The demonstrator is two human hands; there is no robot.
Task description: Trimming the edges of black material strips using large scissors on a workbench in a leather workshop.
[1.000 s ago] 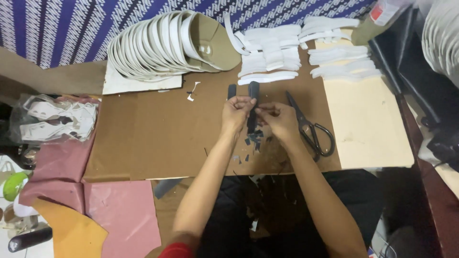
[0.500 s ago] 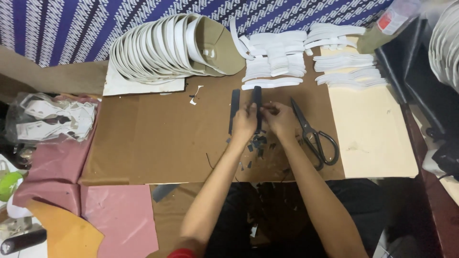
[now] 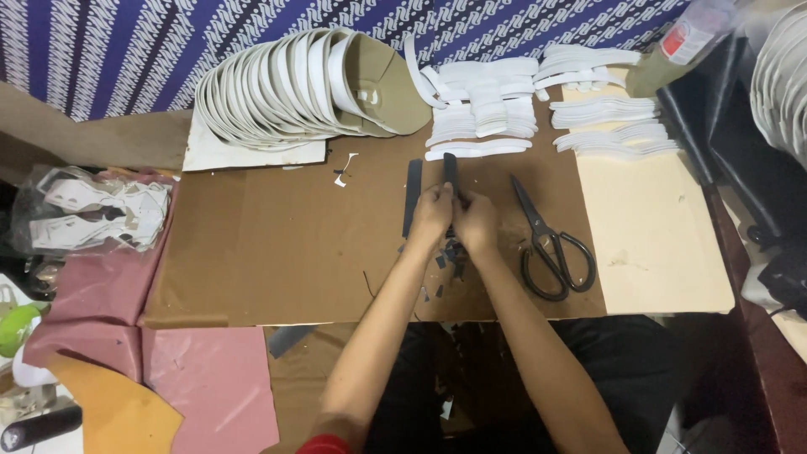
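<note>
My left hand (image 3: 432,215) and my right hand (image 3: 477,222) are close together over a brown cardboard work surface (image 3: 277,244). Both pinch one dark narrow strip (image 3: 450,171) that sticks up from between the fingers. A second dark strip (image 3: 412,193) lies flat just left of my left hand. Small dark offcuts (image 3: 450,262) are scattered under and below my hands. Black scissors (image 3: 548,240) lie shut on the cardboard to the right of my right hand.
A fanned stack of white curved pieces (image 3: 294,84) stands at the back left. Piles of white cut shapes (image 3: 487,109) and more white shapes (image 3: 605,126) lie at the back. A pale board (image 3: 664,252) sits right; pink sheets (image 3: 101,311) and a plastic bag (image 3: 92,214) left.
My hands have stayed together on the dark strip. The view has shifted slightly, so the hands and the scissors sit a little lower and further right in the picture.
</note>
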